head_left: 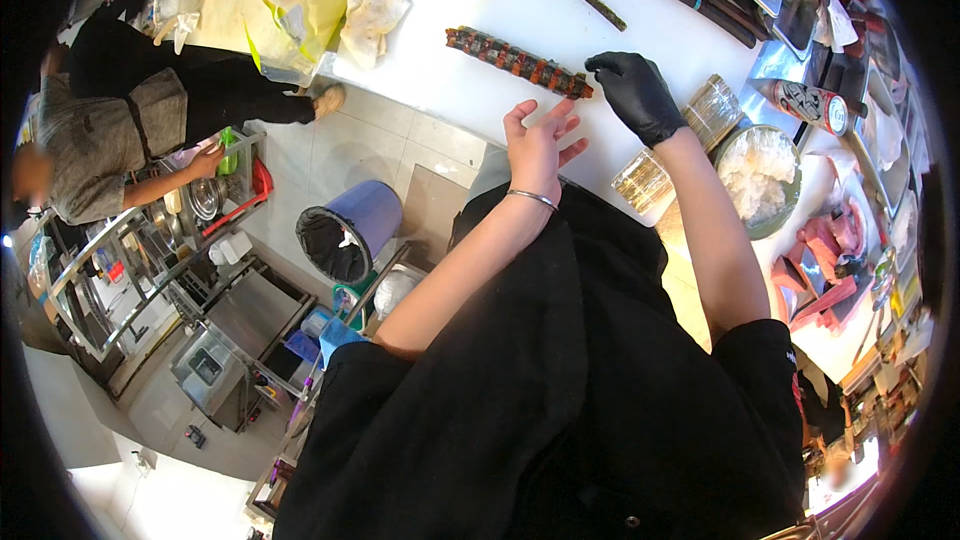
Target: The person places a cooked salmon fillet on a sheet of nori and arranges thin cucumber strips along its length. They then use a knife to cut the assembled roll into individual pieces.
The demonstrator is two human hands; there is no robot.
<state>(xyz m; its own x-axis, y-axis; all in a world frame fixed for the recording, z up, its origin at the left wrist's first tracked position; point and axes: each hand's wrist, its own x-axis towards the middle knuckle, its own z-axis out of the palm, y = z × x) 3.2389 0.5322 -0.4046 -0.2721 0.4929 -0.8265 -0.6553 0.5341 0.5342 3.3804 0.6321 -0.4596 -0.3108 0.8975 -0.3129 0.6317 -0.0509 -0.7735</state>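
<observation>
A long dark sushi roll (518, 62) with orange-red bands lies on the white cutting board (430, 15). Close to its right end, my right hand (640, 98) in a black glove points its fingers left, with nothing visible in them. Bare and wearing a metal bracelet, my left hand (540, 145) is palm up with fingers apart, just below that same end. Whether a fingertip touches the roll I cannot tell. Farther back lies a narrow dark green strip (594, 3), apart from both hands.
Beside my right wrist is a plastic-wrapped rolling mat (708, 112), then a bowl of rice (757, 175) and pink fish pieces (825, 265). Knives (712, 12) lie at the back right. A crumpled cloth (373, 25) and a bin (352, 230) are left; another person (120, 120) stands there.
</observation>
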